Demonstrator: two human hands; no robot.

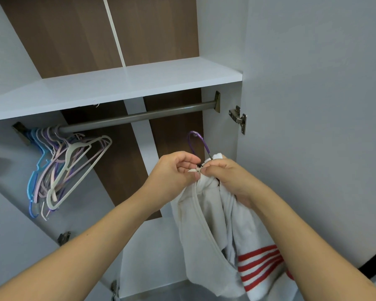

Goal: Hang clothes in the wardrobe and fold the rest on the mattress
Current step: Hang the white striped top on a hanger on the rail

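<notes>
Ahead stands an open wardrobe with a white shelf over a rail; empty hangers bunch at its left end. Near and right, the left hand pinches a zip pull, while the right hand grips the collar of a white jacket on a purple hanger below the rail.

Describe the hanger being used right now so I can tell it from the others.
Follow the wardrobe rail towards its right end. Below it, both hands hold a white zip-up jacket; the purple hanger hook juts up above its collar, off the rail, unlike the empty hangers bunched at the left.
</notes>
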